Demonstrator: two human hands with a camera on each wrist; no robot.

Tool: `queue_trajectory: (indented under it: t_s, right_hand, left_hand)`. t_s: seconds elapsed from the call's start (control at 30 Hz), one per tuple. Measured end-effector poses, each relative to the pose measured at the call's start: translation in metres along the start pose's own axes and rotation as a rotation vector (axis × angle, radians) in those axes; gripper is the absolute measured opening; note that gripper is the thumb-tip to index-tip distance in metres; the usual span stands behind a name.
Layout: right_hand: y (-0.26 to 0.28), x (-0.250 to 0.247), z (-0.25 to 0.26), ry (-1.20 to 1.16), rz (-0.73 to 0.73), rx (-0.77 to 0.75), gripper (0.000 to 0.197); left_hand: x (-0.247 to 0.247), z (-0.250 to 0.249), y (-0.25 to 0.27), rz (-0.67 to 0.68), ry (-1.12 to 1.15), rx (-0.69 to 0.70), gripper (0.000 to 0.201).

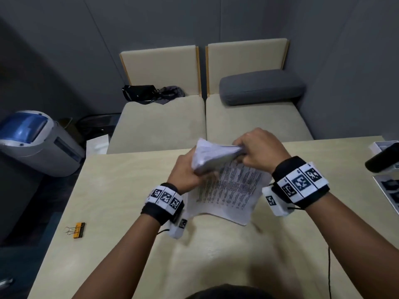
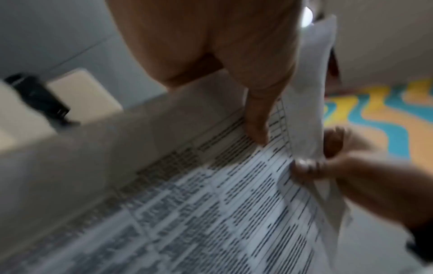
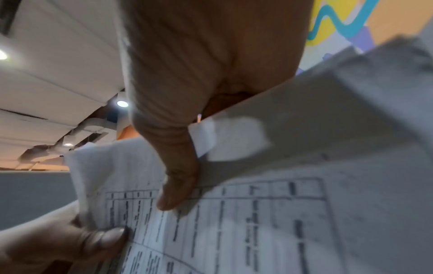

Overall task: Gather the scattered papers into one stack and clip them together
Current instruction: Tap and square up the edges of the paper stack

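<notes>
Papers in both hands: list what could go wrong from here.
1. The papers are held up by their top edge only, left hand and right hand pinching it; loose sheets may slip out or end up uneven.
2. The lower edge drags on the table, so sheets could crease.
3. The binder clip lies far off to the left; reaching for it leaves one hand holding the whole stack.

Black wristbands (image 1: 299, 180) — white square-coded tags, white camera boxes (image 1: 275, 201), thin black cable (image 1: 329, 270).
</notes>
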State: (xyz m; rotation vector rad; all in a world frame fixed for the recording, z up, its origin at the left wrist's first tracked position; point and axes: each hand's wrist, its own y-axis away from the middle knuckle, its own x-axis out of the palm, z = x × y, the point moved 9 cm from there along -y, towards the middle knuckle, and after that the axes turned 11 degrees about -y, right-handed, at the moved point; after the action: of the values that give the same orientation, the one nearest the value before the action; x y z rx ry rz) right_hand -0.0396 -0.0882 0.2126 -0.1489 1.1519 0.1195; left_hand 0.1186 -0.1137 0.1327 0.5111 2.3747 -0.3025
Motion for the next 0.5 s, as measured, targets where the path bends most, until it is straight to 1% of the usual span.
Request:
queue_trajectory:
  t_s: [0.03,0.07,0.1,0.17,0.2,0.23,0.3,0.33,0.37,0.4,0.43,0.5]
  right_hand:
    - [-0.001,-0.002,0.006,0.017,-0.006,-0.018,0.015]
    - [0.0,-0.005,0.009,0.017,-0.02,-0.03,0.017]
    - [0.001,-0.008,0.007,0.005,-0.027,-0.027,0.022]
    - [0.005,-0.011,-0.012,-0.055,-0.02,0.037,0.03]
    - [0.008,-0.012,-0.027,-0.136,-0.012,0.088,0.034]
    - [0.011,-0.01,-0.044,-0.278,-0.008,0.14,0.036]
    - [0.022,0.003,-0.069,-0.716,-0.029,0.203,0.04]
    - [0.028,0.018,-0.078,-0.934,-0.038,0.238,0.046]
    - [0.033,0.035,-0.084,-1.103,-0.036,0.278,0.056]
    - [0.038,0.052,-0.088,-1.197,-0.039,0.311,0.067]
    - [0.041,0.065,-0.089,-1.24,-0.06,0.326,0.073]
    - [0.044,0.077,-0.091,-1.302,-0.166,0.323,0.072]
  left_hand:
    - [-0.008,0.002,0.0,-0.106,0.133,-0.052,0.05]
    - [-0.012,0.007,0.002,-0.177,0.244,-0.077,0.041]
    - [-0.016,0.011,0.003,-0.215,0.315,-0.079,0.038]
    - [-0.017,0.013,0.007,-0.214,0.386,-0.054,0.035]
    - [-0.017,0.016,0.009,-0.202,0.405,-0.054,0.033]
    - [-0.018,0.021,0.011,-0.203,0.427,-0.07,0.032]
    - [-0.021,0.031,0.017,-0.251,0.473,-0.12,0.033]
    - [-0.021,0.036,0.02,-0.272,0.503,-0.142,0.034]
    - [-0.019,0.038,0.021,-0.278,0.538,-0.153,0.034]
    - [-0.016,0.038,0.022,-0.275,0.556,-0.157,0.032]
    - [-0.014,0.036,0.021,-0.274,0.56,-0.158,0.031]
    - [-0.012,0.029,0.02,-0.271,0.531,-0.157,0.032]
